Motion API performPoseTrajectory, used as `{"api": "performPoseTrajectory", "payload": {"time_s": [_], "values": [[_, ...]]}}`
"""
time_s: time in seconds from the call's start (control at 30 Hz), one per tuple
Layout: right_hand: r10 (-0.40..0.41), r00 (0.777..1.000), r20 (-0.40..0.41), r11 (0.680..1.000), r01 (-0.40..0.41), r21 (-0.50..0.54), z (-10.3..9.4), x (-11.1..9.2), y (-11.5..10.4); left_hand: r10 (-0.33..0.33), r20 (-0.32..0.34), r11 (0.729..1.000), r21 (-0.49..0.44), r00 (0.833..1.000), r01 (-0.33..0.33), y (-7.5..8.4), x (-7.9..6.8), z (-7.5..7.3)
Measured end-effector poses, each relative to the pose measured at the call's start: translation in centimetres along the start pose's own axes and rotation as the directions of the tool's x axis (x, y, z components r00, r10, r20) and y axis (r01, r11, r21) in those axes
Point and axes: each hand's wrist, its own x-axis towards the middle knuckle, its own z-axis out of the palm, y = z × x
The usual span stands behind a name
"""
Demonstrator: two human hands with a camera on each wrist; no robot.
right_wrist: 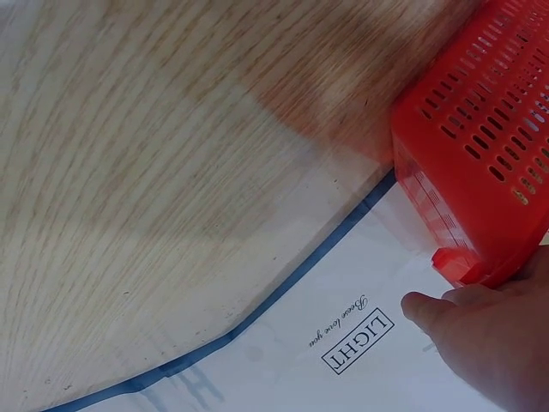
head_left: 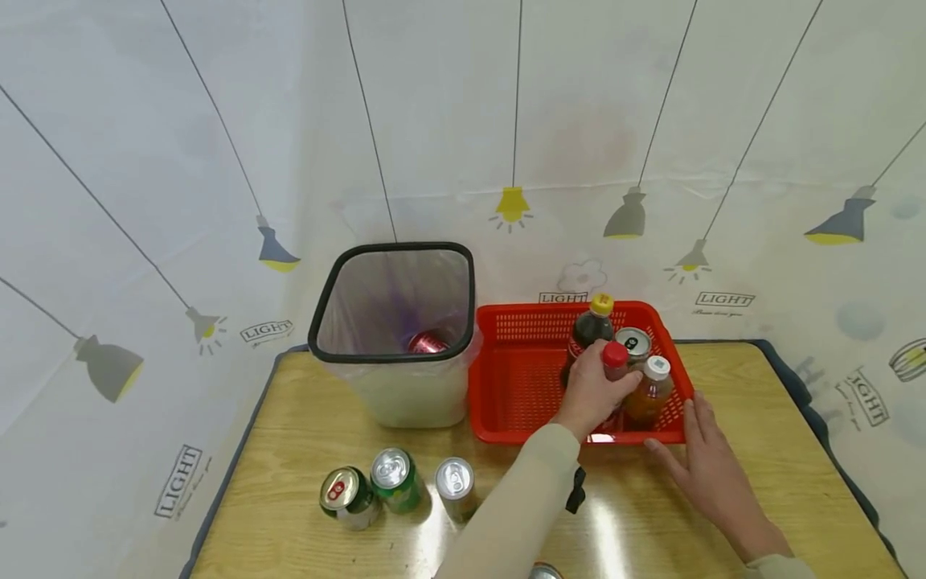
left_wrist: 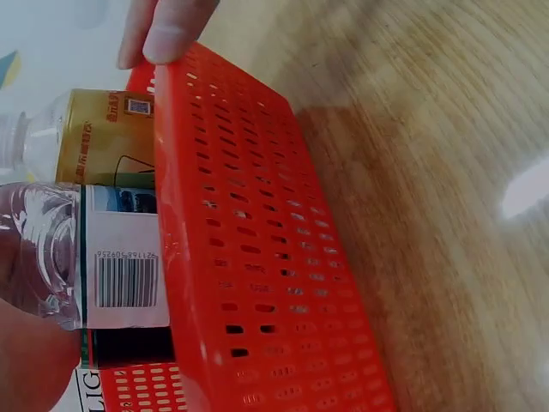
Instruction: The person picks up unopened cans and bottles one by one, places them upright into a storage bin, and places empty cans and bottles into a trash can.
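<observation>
My left hand (head_left: 589, 390) grips a clear plastic bottle with a red cap (head_left: 616, 355) near its top. This bottle stands inside the red basket (head_left: 517, 386); its white barcode label (left_wrist: 126, 262) shows in the left wrist view. Around it in the basket are a dark cola bottle with a yellow cap (head_left: 602, 304), a can (head_left: 633, 342) and a white-capped bottle of orange-brown drink (head_left: 649, 400). My right hand (head_left: 712, 474) rests against the basket's near right corner with its fingers fairly straight. In the right wrist view, that hand (right_wrist: 493, 339) touches the basket's side.
Left of the basket stands a bin (head_left: 405, 394) with a clear liner and a black rim, a red can (head_left: 428, 342) inside. Several cans stand in front, among them a green can (head_left: 396, 481) and a silver-topped can (head_left: 456, 486). A patterned cloth (head_left: 434, 121) hangs behind the wooden table (head_left: 282, 450).
</observation>
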Motion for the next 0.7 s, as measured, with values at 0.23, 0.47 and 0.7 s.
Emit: {"api": "performPoseTrajectory", "payload": {"time_s": [0.23,0.47,0.7], "values": [[-0.022,0.999,-0.032,1.000,0.022,-0.007,0.4,-0.2,0.0,0.013,-0.005,0.993,0.114,1.000,-0.013,0.2,-0.4,0.1],[-0.012,1.000,-0.028,1.000,0.012,-0.003,0.3,-0.2,-0.1,0.043,-0.046,0.977,0.212,0.998,-0.033,0.9,-1.5,-0.2],[-0.003,1.000,-0.010,1.000,0.004,0.004,0.2,-0.1,-0.1,0.121,-0.085,0.964,0.248,0.989,-0.096,1.3,-2.5,-1.1]]}}
